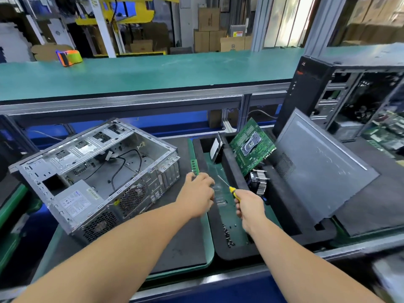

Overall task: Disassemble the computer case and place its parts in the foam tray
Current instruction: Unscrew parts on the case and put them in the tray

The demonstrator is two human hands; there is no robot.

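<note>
The open computer case (94, 178) lies on its side at the left, with a power supply (76, 200) and black cables inside. To its right stands the black foam tray (231, 250). My left hand (196, 195) pinches a green memory stick (194, 164) at the tray's left edge. My right hand (249, 208) grips a yellow-handled screwdriver (234, 191) over the tray, tip pointing up-left. In the tray's slots stand a green motherboard (251, 145), a hard drive (216, 149) and a finned cooler (259, 180). Several small screws (228, 235) lie on the tray's floor.
A grey side panel (319, 171) leans over the tray's right side. A second black computer case (341, 99) stands upright at the back right. A raised green shelf (142, 73) with an orange tape dispenser (68, 56) runs across behind. Dark mat (185, 241) lies under the case.
</note>
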